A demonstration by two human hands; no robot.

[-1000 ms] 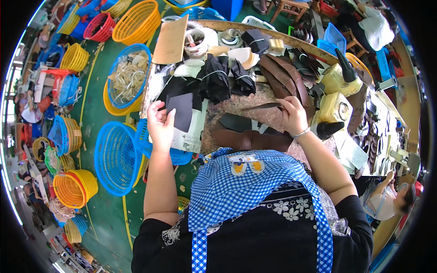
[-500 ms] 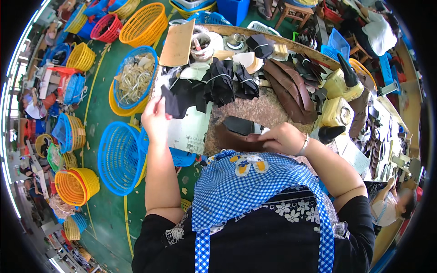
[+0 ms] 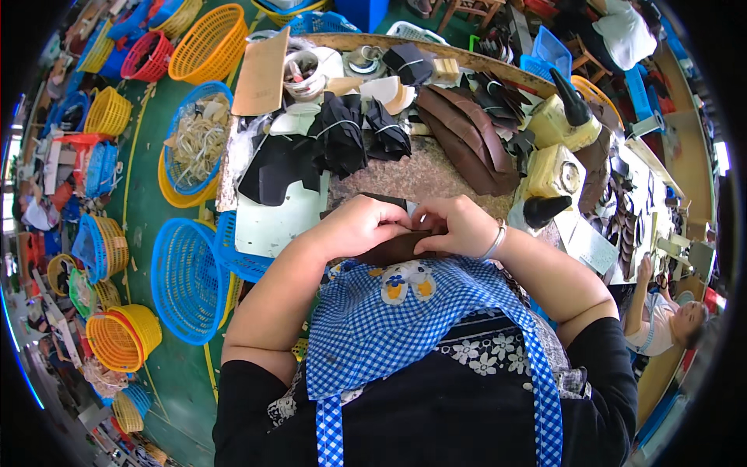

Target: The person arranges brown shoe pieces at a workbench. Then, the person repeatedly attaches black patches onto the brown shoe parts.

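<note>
Just above my apron, both hands meet at a brown leather piece (image 3: 395, 249) near the table's front edge. My left hand (image 3: 364, 224) is closed with its fingertips on the piece's upper edge. From the other side my right hand (image 3: 461, 226) pinches it, thumb in front. Fingers hide part of the upper edge. A dark piece (image 3: 381, 199) shows just behind my left hand. Farther off lie flat black pieces (image 3: 278, 167), two tied black bundles (image 3: 336, 134) (image 3: 387, 129) and a fanned stack of brown leather pieces (image 3: 468, 138).
A white board (image 3: 268, 226) lies at the table's left. Two yellowish containers with black cone tops (image 3: 554, 173) (image 3: 564, 121) stand at right. A cardboard sheet (image 3: 261, 75) and a white tub (image 3: 303, 75) are at the back left. Blue baskets (image 3: 187, 280) stand on the floor; a person (image 3: 657, 319) sits at right.
My left hand has left the black piece at the left, which now lies flat, and come over to the brown piece beside my right hand. The view has shifted slightly.
</note>
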